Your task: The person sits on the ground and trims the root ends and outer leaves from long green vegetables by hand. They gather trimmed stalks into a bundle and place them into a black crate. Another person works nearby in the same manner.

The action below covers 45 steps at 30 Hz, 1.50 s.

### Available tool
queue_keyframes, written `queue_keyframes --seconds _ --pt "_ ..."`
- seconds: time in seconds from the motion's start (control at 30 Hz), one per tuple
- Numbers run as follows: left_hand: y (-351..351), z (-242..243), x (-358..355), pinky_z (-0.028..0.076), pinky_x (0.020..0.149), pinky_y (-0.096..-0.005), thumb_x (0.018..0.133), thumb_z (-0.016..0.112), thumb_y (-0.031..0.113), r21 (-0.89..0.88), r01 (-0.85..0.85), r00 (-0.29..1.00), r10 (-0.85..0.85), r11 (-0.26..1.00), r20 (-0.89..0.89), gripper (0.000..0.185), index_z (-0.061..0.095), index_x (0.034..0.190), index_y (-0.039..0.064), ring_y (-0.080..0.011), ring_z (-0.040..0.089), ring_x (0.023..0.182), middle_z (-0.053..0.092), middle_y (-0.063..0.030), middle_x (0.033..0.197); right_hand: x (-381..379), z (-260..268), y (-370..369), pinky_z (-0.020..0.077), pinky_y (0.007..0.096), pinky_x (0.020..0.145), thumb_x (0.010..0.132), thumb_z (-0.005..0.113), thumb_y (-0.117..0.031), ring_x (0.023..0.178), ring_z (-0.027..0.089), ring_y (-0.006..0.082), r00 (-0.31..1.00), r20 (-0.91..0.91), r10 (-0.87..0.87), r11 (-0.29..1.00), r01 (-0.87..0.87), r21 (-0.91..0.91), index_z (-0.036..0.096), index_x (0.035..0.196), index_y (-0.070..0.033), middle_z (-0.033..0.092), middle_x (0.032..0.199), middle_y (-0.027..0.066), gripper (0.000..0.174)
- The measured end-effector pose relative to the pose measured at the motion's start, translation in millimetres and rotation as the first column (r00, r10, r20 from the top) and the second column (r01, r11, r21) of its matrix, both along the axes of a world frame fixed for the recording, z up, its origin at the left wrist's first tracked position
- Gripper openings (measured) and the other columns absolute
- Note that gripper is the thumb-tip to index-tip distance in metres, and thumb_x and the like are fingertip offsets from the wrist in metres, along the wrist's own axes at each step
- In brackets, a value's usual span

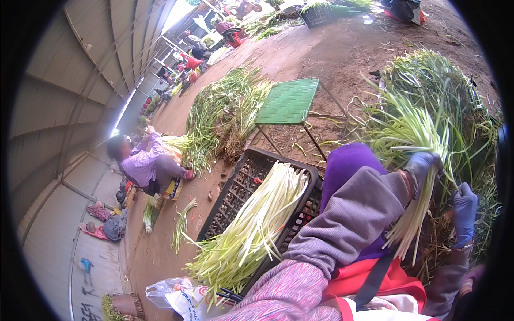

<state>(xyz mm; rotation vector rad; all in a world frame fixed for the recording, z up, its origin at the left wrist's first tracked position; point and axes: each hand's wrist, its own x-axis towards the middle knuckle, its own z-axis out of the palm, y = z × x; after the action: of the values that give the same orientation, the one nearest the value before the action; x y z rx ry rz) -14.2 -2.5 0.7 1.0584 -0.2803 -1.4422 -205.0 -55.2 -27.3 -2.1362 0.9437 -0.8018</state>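
My left hand (421, 170), in a bluish rubber glove, is closed around a bundle of long leafy stalks (417, 208), pale at one end and green at the other. Below and to the right of it, my right hand (465, 212), gloved alike, pinches a thin green stalk at its fingertips. A big heap of green leafy stalks (433, 86) lies behind and beside both hands, with roots and dry bits at its lower side. Left of my knees, a black plastic crate (229, 200) holds many pale stalks (265, 208), their green ends hanging over its rim.
A green woven folding stool (289, 100) stands beyond the crate, beside another stalk heap (221, 108). A person (140, 164) sits at left handling stalks. A plastic bag (188, 297) lies near the crate. More people and a black crate (315, 16) are farther off.
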Motion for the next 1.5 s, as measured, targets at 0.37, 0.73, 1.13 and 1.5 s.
queue_keyframes --seconds 0.37,0.73,1.13,1.5 --pt "9 18 77 0.044 0.042 -0.0285 0.064 0.058 0.01 -0.136 -0.44 0.894 0.448 0.888 0.028 0.008 0.055 0.064 0.003 -0.0187 0.051 0.042 0.055 -0.009 0.057 -156 -94 -156 0.0317 0.0287 0.042 0.082 0.049 -0.016 0.048 0.043 0.0104 0.817 -0.112 -0.566 0.818 0.573 0.043 0.048 0.073 -0.002 0.043 0.053 0.0019 0.016" --pt "3 -1 3 0.042 0.041 -0.0268 0.062 0.065 0.008 -0.013 -0.074 0.992 0.073 0.997 -0.102 0.012 0.057 0.068 0.002 -0.0161 0.051 0.043 0.053 -0.0059 0.056 13 -7 1 0.0379 0.0374 0.046 0.081 0.049 -0.016 0.051 0.052 0.0255 0.962 -0.145 -0.231 0.973 0.224 -0.061 0.05 0.079 0.0 0.049 0.055 0.0108 0.016" --pt "-1 9 33 0.042 0.043 -0.0298 0.065 0.053 0.014 -0.234 -0.194 0.93 0.103 0.953 -0.352 0.01 0.053 0.066 0.004 -0.0161 0.046 0.043 0.051 -0.006 0.057 -13 -36 -32 0.0337 0.026 0.048 0.078 0.05 -0.002 0.056 0.041 0.0091 0.995 0.078 -0.064 0.978 0.078 -0.194 0.05 0.071 0.003 0.05 0.06 0.0036 0.008" --pt "31 41 84 0.043 0.052 -0.0321 0.073 0.056 0.016 -0.488 -0.261 0.949 0.129 0.833 -0.286 0.023 0.05 0.088 0.0 -0.0158 0.049 0.053 0.051 -0.0071 0.065 -199 -44 -108 0.0396 0.0278 0.056 0.08 0.052 -0.027 0.055 0.049 0.0149 0.695 -0.11 -0.71 0.646 0.706 0.289 0.06 0.087 0.0 0.057 0.067 0.0037 0.029"
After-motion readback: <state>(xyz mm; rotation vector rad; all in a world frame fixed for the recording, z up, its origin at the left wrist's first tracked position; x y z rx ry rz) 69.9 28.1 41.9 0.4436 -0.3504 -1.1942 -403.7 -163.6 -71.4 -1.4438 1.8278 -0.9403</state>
